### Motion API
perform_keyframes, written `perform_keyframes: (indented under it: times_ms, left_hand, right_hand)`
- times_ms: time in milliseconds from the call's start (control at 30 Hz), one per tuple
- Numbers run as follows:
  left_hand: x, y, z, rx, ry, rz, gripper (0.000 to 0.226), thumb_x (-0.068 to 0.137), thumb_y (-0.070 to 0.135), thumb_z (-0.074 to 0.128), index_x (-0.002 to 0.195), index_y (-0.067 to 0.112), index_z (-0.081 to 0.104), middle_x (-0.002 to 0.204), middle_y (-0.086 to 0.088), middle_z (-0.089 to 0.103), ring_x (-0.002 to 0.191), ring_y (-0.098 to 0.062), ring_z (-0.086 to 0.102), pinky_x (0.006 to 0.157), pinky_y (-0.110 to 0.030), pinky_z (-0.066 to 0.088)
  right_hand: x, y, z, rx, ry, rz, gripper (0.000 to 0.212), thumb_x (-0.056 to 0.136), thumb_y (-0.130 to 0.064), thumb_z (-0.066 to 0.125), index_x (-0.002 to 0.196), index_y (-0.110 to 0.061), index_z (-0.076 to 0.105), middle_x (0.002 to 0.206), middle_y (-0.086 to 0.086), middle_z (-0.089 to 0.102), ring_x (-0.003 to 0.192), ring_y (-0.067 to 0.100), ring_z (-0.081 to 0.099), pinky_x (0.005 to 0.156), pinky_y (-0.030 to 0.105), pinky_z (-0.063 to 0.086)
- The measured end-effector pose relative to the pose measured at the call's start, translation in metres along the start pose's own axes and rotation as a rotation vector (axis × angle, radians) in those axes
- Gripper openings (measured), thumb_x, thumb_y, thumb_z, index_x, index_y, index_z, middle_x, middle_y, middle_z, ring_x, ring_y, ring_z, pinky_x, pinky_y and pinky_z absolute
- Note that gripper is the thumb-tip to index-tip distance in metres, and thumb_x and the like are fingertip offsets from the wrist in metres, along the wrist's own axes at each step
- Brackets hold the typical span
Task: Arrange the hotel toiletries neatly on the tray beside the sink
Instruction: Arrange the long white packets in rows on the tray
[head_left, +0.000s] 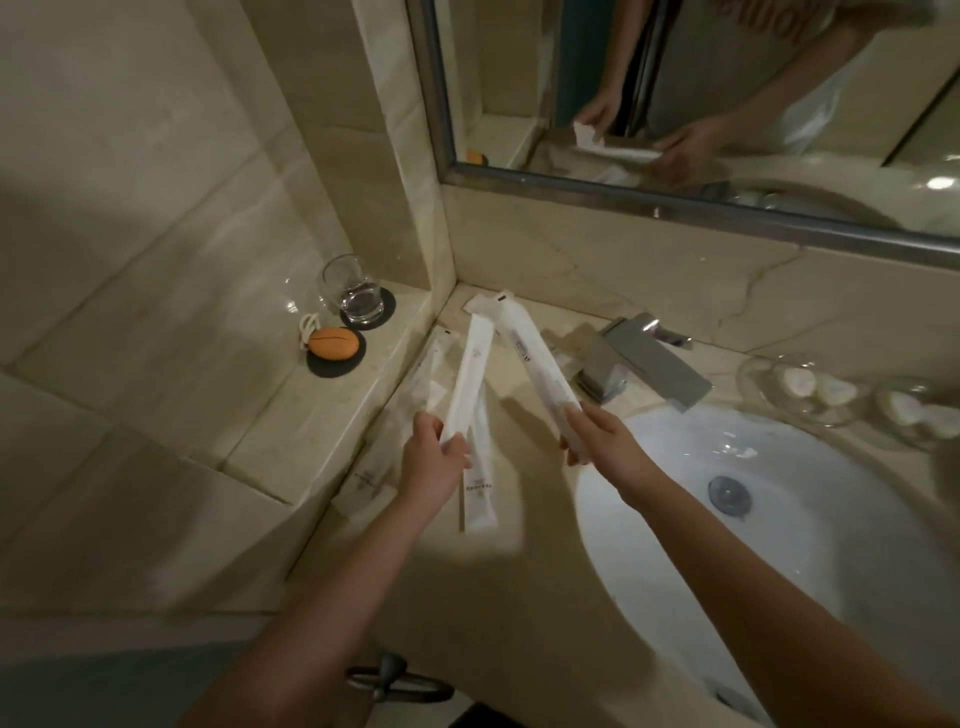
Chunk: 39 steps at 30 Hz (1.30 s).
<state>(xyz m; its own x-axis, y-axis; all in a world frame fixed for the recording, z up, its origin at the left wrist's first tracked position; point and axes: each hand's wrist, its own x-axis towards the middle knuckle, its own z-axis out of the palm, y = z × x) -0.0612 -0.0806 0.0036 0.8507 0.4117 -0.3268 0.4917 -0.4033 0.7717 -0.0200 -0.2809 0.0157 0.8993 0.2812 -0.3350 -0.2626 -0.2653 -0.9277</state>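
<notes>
Two bare forearms are reaching in from the bottom edge over a beige marble counter (519, 582), with a white oval sink (779, 545) lying to the right. The left hand (434, 462) is gripping the near end of a long white packet (470, 374), fingers and thumb curled round it. It is holding the packet above the counter with its far end pointing toward the back corner. The right hand (605, 439) is pinching the near end of a second long packet (535, 358) in the same way, raised just left of the sink's rim. The two raised packets are fanning apart at the hands and nearly meeting at their far tips (the printing on them is too small to read).

Beneath the left hand a third packet (478, 493) is lying flat on the counter. A fourth, clearer packet (415, 395) is lying beside it along the foot of a raised marble ledge (311, 431).

Farther back, a square chrome faucet (644, 364) is standing behind the sink, with two glass dishes (753, 384) of small white items sitting to its right. On the ledge, an orange oval object (332, 343) with a white cord and a drinking glass (356, 291) are each resting on a dark coaster. On the far wall a framed mirror (727, 104) is reflecting both hands and the packets.
</notes>
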Motion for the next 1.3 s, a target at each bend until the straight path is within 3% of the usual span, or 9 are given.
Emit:
perform_keyframes:
  times_ms: [233, 367, 567, 700, 800, 900, 1000, 1133, 1300]
  left_hand:
    - [-0.055, 0.069, 0.049, -0.306, -0.118, 0.092, 0.003, 0.091, 0.013, 0.047, 0.09, 0.011, 0.044, 0.066, 0.0, 0.046, 0.057, -0.012, 0.044, 0.056, -0.023, 0.038]
    - [-0.087, 0.104, 0.09, -0.524, -0.225, 0.056, 0.024, 0.09, 0.029, 0.055, 0.07, 0.017, 0.048, 0.054, 0.004, 0.044, 0.049, -0.008, 0.04, 0.048, -0.018, 0.037]
    - [-0.118, 0.136, 0.145, -0.632, -0.326, 0.068, 0.024, 0.083, 0.033, 0.066, 0.066, 0.02, 0.054, 0.044, 0.009, 0.046, 0.044, -0.009, 0.04, 0.055, -0.027, 0.035]
    - [-0.138, 0.155, 0.18, -0.668, -0.358, 0.002, 0.011, 0.083, 0.019, 0.067, 0.076, 0.019, 0.059, 0.057, 0.005, 0.053, 0.05, -0.01, 0.046, 0.055, -0.027, 0.038]
    - [-0.148, 0.16, 0.203, -0.631, -0.399, 0.003, 0.01, 0.083, 0.014, 0.067, 0.076, 0.016, 0.06, 0.066, 0.002, 0.058, 0.055, -0.011, 0.051, 0.055, -0.026, 0.042]
    - [-0.157, 0.164, 0.221, -0.506, -0.487, 0.106, 0.01, 0.083, 0.014, 0.067, 0.075, 0.016, 0.062, 0.06, 0.006, 0.059, 0.05, -0.006, 0.055, 0.053, -0.024, 0.044]
    - [-0.167, 0.174, 0.241, -0.411, -0.557, 0.172, 0.012, 0.083, 0.013, 0.067, 0.073, 0.018, 0.061, 0.052, 0.01, 0.059, 0.049, -0.006, 0.055, 0.054, -0.024, 0.044]
    - [-0.183, 0.192, 0.272, -0.45, -0.589, 0.18, 0.01, 0.081, 0.011, 0.068, 0.075, 0.016, 0.062, 0.061, 0.004, 0.06, 0.058, -0.012, 0.056, 0.059, -0.027, 0.046]
    - [-0.203, 0.198, 0.305, -0.475, -0.593, 0.11, 0.012, 0.079, 0.011, 0.07, 0.075, 0.016, 0.06, 0.062, 0.004, 0.06, 0.049, -0.01, 0.051, 0.051, -0.025, 0.041]
  right_hand:
    - [-0.065, 0.012, -0.057, -0.047, 0.129, -0.17, 0.019, 0.098, -0.029, 0.043, 0.1, -0.031, 0.061, 0.079, -0.001, 0.061, 0.071, 0.009, 0.051, 0.071, 0.024, 0.044]
    - [-0.097, 0.034, -0.09, -0.181, 0.352, -0.274, 0.029, 0.097, -0.028, 0.046, 0.123, -0.025, 0.059, 0.08, -0.007, 0.056, 0.073, 0.003, 0.052, 0.069, 0.011, 0.041]
    - [-0.145, 0.079, -0.145, -0.79, 0.758, -0.501, 0.036, 0.091, -0.02, 0.044, 0.122, -0.015, 0.062, 0.074, 0.004, 0.055, 0.068, 0.021, 0.047, 0.062, 0.027, 0.032]
    - [-0.169, 0.103, -0.171, -0.929, 0.765, -0.532, 0.041, 0.087, -0.01, 0.056, 0.127, -0.022, 0.054, 0.076, 0.006, 0.055, 0.067, 0.023, 0.048, 0.057, 0.035, 0.041]
    - [-0.185, 0.117, -0.19, -0.844, 0.75, -0.413, 0.047, 0.084, -0.023, 0.062, 0.129, -0.02, 0.051, 0.081, 0.004, 0.055, 0.073, 0.023, 0.051, 0.062, 0.035, 0.048]
    - [-0.206, 0.118, -0.208, -0.443, 0.643, -0.119, 0.069, 0.075, -0.035, 0.075, 0.135, -0.02, 0.046, 0.094, -0.001, 0.055, 0.091, 0.016, 0.053, 0.083, 0.03, 0.044]
    - [-0.22, 0.113, -0.228, 0.006, 0.501, 0.035, 0.04, 0.082, -0.031, 0.07, 0.119, -0.025, 0.057, 0.096, -0.003, 0.062, 0.094, 0.014, 0.059, 0.09, 0.031, 0.045]
    - [-0.237, 0.121, -0.258, 0.148, 0.363, 0.092, 0.013, 0.082, -0.024, 0.07, 0.085, -0.012, 0.064, 0.079, 0.001, 0.065, 0.073, 0.012, 0.061, 0.069, 0.024, 0.047]
    - [-0.267, 0.147, -0.29, 0.255, 0.604, 0.103, 0.014, 0.074, -0.011, 0.076, 0.071, -0.011, 0.062, 0.057, -0.002, 0.058, 0.052, 0.009, 0.056, 0.052, 0.019, 0.042]
